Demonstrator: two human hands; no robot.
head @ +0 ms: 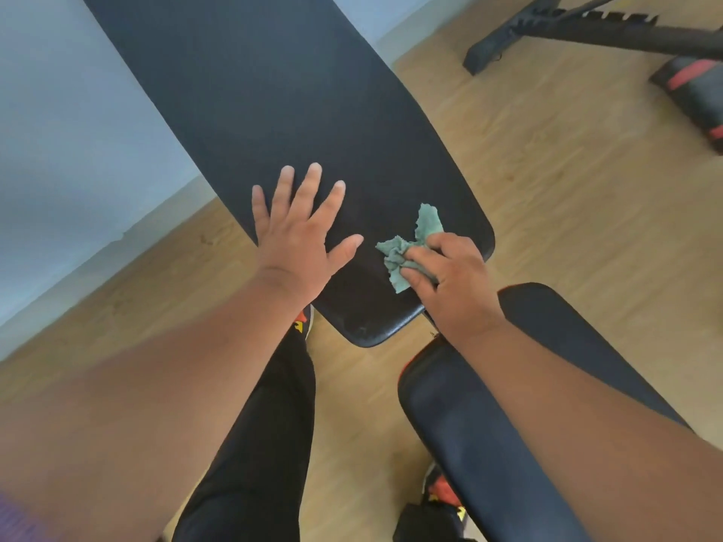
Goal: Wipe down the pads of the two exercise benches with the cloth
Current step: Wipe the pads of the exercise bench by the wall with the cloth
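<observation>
Soft, even daylight; wide-angle bending at edges, slight blur throughout.

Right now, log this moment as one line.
left hand flat on back pad | right hand grips cloth on pad | seat pad untouched

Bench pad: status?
Left hand flat on back pad. Right hand grips cloth near pad's lower end. Nothing blocking.
</observation>
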